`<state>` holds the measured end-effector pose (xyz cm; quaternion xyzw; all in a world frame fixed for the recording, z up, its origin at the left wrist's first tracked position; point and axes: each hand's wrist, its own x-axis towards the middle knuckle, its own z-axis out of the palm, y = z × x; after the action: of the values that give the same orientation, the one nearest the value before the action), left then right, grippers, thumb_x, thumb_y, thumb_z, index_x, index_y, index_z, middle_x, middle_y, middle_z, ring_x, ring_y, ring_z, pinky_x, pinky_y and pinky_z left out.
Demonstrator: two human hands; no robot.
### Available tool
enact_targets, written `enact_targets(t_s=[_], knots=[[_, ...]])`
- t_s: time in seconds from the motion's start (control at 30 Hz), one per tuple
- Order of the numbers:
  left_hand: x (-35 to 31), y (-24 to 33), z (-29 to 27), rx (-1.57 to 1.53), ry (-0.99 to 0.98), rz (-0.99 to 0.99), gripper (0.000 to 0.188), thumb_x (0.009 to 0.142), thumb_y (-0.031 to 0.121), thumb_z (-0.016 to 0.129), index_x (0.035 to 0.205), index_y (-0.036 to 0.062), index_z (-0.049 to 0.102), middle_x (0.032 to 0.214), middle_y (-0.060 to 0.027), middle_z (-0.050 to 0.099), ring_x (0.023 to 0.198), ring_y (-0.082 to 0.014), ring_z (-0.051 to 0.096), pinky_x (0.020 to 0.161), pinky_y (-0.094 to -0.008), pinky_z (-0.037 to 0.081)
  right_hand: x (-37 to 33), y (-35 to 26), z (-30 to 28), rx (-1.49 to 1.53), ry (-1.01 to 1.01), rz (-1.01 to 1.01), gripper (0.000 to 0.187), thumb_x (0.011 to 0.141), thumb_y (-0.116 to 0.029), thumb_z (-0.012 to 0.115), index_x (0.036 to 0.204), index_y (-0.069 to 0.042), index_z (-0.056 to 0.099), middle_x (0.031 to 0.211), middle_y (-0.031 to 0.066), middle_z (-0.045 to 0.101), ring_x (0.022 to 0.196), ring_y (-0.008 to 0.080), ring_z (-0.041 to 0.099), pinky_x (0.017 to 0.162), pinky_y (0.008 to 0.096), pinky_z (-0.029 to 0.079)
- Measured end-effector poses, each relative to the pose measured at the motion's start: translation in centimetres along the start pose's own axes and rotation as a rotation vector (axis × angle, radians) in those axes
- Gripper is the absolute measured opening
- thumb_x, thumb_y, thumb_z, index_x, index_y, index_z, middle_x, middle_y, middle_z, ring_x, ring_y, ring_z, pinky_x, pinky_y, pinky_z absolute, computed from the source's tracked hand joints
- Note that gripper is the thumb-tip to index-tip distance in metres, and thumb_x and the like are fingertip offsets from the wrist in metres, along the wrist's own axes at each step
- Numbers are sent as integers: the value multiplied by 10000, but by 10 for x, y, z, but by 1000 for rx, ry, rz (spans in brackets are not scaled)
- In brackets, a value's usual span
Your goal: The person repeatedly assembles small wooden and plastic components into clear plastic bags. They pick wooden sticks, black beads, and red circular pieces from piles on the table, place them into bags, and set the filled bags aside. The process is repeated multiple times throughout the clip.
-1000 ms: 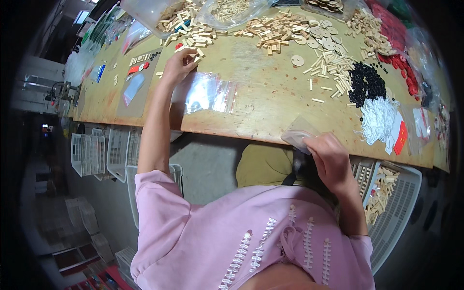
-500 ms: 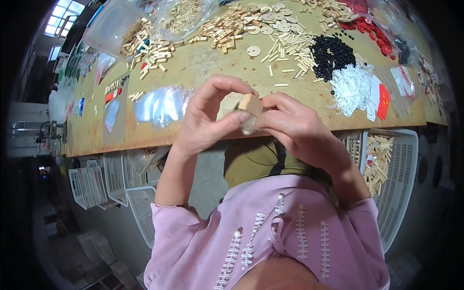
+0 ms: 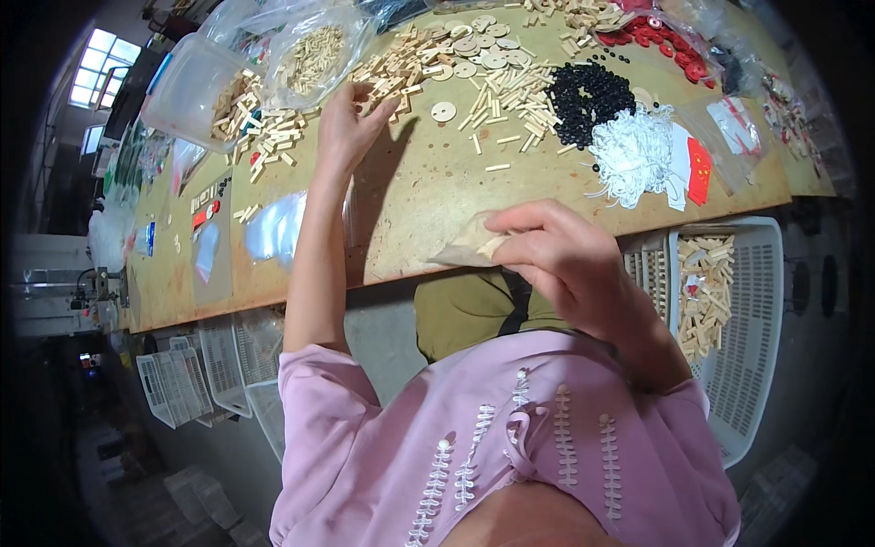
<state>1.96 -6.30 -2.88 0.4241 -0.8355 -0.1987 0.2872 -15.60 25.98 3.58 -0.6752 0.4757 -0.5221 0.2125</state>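
Observation:
My left hand reaches far out over the table, at the near left edge of a heap of small wooden blocks. Its thumb and fingers are apart, and nothing shows between them. Close to the table's front edge, my right hand pinches a small clear plastic bag. Pale wood shows through the bag near the fingertips; how many pieces are inside cannot be made out.
Wooden discs, thin sticks, black beads and white cords lie across the table. Flat clear bags are at left. A white crate with wood pieces stands at lower right.
My left hand has left the block and bag between my hands and moved up and away to the block heap. The bag stays in my right hand, slightly lower.

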Motion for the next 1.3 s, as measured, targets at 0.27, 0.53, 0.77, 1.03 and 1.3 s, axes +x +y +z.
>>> enact_targets(t_s=[0.27, 0.53, 0.77, 1.03, 1.3], knots=[[-2, 4, 19, -136, 53, -10, 382, 843, 240, 844, 1082, -8, 679, 975, -121, 717, 900, -192, 691, 795, -327, 549, -10, 9, -9, -221, 5, 27, 190, 820, 74, 701, 981, -24, 674, 987, 134, 647, 911, 311, 673, 776, 372, 551], [-91, 147, -59, -544, -383, 404, 297, 849, -29, 766, 1134, 9, 692, 1055, -73, 676, 937, -147, 675, 838, -280, 559, 9, 17, -17, -85, -57, 17, 209, 822, 69, 723, 1011, -15, 689, 1085, 149, 644, 972, 320, 681, 797, 368, 556], [-88, 172, -58, -436, -513, 589, 313, 840, 44, 749, 1150, 51, 710, 1057, -65, 682, 898, -166, 657, 789, -287, 540, 7, 20, -16, -12, -38, 24, 166, 819, 56, 737, 969, -3, 695, 1160, 172, 671, 989, 329, 695, 805, 361, 574], [-5, 56, 38, 164, -284, 164, 278, 926, 173, 758, 1152, 25, 691, 1036, -93, 694, 855, -165, 648, 780, -322, 531, -13, 21, -28, -183, 16, 54, 140, 823, 53, 728, 944, -12, 699, 1077, 133, 689, 938, 298, 698, 781, 369, 556], [-32, 81, 19, -709, -308, -15, 160, 897, 27, 763, 997, 7, 640, 938, -53, 697, 888, -130, 687, 796, -255, 535, -16, 29, -31, -172, 54, 61, 137, 839, 60, 710, 956, -7, 686, 1023, 133, 658, 913, 302, 669, 773, 366, 537]])
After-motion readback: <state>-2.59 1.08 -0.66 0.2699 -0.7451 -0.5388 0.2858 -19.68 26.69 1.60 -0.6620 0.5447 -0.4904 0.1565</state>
